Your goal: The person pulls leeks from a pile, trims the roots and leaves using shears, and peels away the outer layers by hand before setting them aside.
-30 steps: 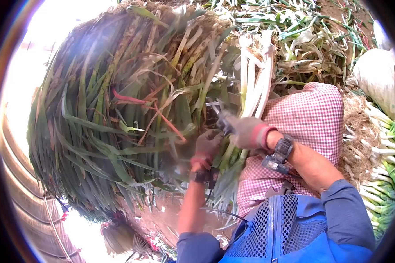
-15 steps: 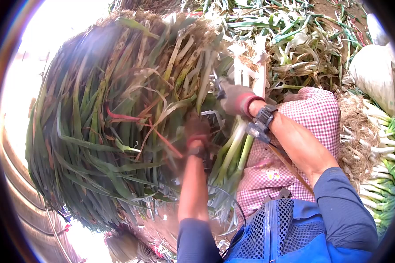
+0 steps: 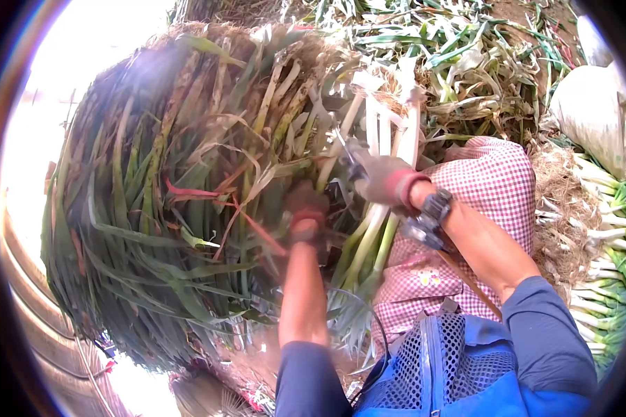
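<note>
Leek pile (image 3: 142, 194): likely heavy together; single stalks light, leaves soft, shafts firmer.
It lies left of your checked cloth (image 3: 476, 184); hold shafts, since leaves may tear. Left grip (image 3: 306, 203) blurred against leaves, closure unclear; right grip (image 3: 384, 179) closed round a dark tool (image 3: 355, 167).

Lost to blur and edge
Left hand (image 3: 306, 203) blurred, grip unclear against the leaves (image 3: 153, 181); tool (image 3: 353, 167) in right hand (image 3: 386, 181) too blurred to name; sack (image 3: 591, 104) cut off at right.
</note>
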The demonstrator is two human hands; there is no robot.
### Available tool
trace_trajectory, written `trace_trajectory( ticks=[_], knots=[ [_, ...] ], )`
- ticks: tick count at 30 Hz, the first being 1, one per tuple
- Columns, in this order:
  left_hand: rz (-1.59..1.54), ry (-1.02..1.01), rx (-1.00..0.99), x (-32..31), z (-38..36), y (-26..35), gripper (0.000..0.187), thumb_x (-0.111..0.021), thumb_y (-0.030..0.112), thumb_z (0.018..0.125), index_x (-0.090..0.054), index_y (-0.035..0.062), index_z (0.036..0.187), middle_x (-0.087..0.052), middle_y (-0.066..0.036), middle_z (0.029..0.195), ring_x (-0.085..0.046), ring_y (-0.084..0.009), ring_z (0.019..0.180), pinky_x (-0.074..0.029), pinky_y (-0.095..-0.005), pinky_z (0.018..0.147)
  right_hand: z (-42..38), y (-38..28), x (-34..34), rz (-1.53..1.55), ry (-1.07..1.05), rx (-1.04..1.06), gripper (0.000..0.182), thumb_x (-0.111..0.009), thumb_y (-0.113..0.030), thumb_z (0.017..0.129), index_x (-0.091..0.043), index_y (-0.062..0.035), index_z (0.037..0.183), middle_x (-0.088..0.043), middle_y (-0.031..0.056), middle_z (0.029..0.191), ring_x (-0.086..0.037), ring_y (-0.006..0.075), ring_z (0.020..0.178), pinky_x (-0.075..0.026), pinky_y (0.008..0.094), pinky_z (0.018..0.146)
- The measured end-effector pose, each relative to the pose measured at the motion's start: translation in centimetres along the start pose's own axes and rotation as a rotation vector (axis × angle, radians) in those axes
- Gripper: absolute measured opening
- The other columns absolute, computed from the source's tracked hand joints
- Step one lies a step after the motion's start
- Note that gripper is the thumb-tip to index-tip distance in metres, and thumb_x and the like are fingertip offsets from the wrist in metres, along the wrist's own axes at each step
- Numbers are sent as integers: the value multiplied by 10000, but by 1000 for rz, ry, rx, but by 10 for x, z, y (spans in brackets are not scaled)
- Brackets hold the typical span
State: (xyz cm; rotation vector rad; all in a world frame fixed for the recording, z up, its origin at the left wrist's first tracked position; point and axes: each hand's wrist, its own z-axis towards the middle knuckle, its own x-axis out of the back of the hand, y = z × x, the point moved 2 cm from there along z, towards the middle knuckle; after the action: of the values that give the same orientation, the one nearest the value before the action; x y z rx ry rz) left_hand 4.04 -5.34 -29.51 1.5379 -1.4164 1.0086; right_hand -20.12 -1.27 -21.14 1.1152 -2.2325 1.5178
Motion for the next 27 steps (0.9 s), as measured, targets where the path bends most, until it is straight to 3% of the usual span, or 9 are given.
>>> trace_trajectory(
  ticks=[4,8,12,14,16,20,24,26,27],
  knots=[
    [36,95,-44,-18,-15,4,383,-775,394,896,-754,85,1123,-770,-229,1050,-733,-440,1057,-574,-524,913,-61,-7,-15,-126,-170,25,771,-624,-301,961,-321,-126,1648,-756,263,1150,-746,438,1052,-570,507,972],
    [-6,188,-182,-27,-36,-3,313,-789,345,890,-769,78,1051,-768,-210,977,-747,-424,975,-584,-516,829,-96,16,-27,-60,-49,70,824,-647,-334,949,-325,-110,1673,-739,264,1091,-737,447,1005,-568,541,927],
    [-47,253,-273,-21,-75,-5,290,-797,325,879,-765,67,1007,-759,-215,954,-737,-435,930,-582,-523,817,-132,14,-23,-91,-144,89,814,-689,-319,932,-377,-86,1647,-709,275,1095,-719,456,997,-563,534,921],
    [-177,233,-330,-8,-96,-4,279,-786,314,890,-755,61,1002,-753,-212,967,-723,-450,899,-577,-533,817,-136,21,-25,-90,-158,137,837,-701,-317,931,-359,-86,1659,-695,283,1106,-714,454,1005,-560,530,924],
    [-188,187,-309,-18,-114,-10,249,-779,276,885,-749,64,1012,-749,-206,986,-723,-441,868,-580,-531,790,-141,18,-15,-86,-119,23,857,-705,-308,929,-339,-93,1674,-688,284,1099,-711,451,1009,-557,534,929],
    [-134,242,-349,-16,-141,2,230,-781,239,865,-739,85,1031,-739,-183,962,-728,-411,811,-585,-502,713,-154,15,-17,-109,-7,159,951,-732,-228,871,-290,-83,1701,-692,245,1100,-701,413,956,-573,491,896],
    [-260,395,-395,42,-154,30,194,-803,150,846,-735,92,1018,-741,-160,938,-727,-393,801,-584,-477,700,-163,-6,3,-75,84,206,939,-723,-265,895,-281,-109,1709,-672,277,1094,-708,442,973,-577,522,872],
    [-341,489,-426,72,-159,37,179,-798,99,848,-748,87,1020,-742,-151,897,-732,-368,791,-584,-451,696,-170,-15,15,-35,149,280,901,-724,-211,902,-316,-84,1695,-688,277,1133,-725,433,993,-596,481,877],
    [-425,529,-466,88,-160,37,138,-802,93,878,-755,68,1005,-737,-145,859,-732,-327,758,-584,-415,683,-172,-20,20,138,262,446,883,-694,-94,894,-319,-53,1692,-687,199,1090,-692,290,926,-594,391,831]
  ],
)
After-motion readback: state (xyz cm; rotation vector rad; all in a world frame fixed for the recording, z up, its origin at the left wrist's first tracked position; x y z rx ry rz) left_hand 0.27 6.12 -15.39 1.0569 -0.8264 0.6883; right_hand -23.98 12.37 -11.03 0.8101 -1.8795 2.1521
